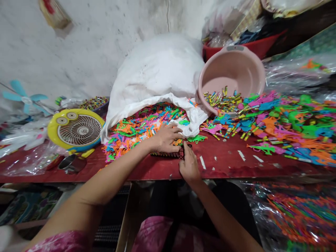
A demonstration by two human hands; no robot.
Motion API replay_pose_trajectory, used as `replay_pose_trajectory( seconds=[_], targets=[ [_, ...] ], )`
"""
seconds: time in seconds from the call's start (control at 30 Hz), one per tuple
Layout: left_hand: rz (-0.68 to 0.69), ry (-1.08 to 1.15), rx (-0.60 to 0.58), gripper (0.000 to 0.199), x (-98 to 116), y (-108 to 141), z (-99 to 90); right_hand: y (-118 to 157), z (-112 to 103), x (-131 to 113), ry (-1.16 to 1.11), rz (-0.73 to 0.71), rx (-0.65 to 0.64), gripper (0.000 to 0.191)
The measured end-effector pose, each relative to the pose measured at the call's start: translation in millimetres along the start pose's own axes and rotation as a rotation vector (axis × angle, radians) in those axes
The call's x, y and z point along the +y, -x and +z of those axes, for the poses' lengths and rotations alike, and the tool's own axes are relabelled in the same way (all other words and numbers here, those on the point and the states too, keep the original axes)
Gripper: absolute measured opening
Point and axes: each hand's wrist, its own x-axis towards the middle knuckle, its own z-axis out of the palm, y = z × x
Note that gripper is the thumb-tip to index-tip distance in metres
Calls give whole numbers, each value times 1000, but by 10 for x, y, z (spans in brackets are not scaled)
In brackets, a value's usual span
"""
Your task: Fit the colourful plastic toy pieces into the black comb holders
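Note:
My left hand [168, 138] lies over a small black rack [170, 154] on the red table, its fingers spread and reaching to the right. Small orange pieces [177, 142] show by its fingertips. My right hand [190, 163] grips the rack's right end, index finger stretched along it and thumb at the near side. Much of the rack is hidden under both hands. Just behind, bright plastic toy pieces [126, 134] in orange, pink, green and blue spill from the mouth of a big white sack [157, 66].
A pink basin [232, 70] tips toward the table, with small striped tubes [223, 101] spilling out. Right of it spreads a heap of colourful plastic toys [296, 122]. At left stand a yellow fan [81, 129] and a metal cup [71, 163]. The red table's front edge [105, 178] runs before me.

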Motion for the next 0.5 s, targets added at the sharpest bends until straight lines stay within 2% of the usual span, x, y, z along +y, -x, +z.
replay_pose_trajectory(
  seconds=[0.17,0.33,0.5],
  targets=[
    [-29,8,74,74,19,182,-78,-27,-93,-95,-94,-11,29,83],
    [-133,21,106,73,66,375,-158,-86,-237,-263,-173,-29,11,76],
    [-171,89,88,67,91,438,-65,-135,-205,-333,-179,-66,-20,74]
  ],
)
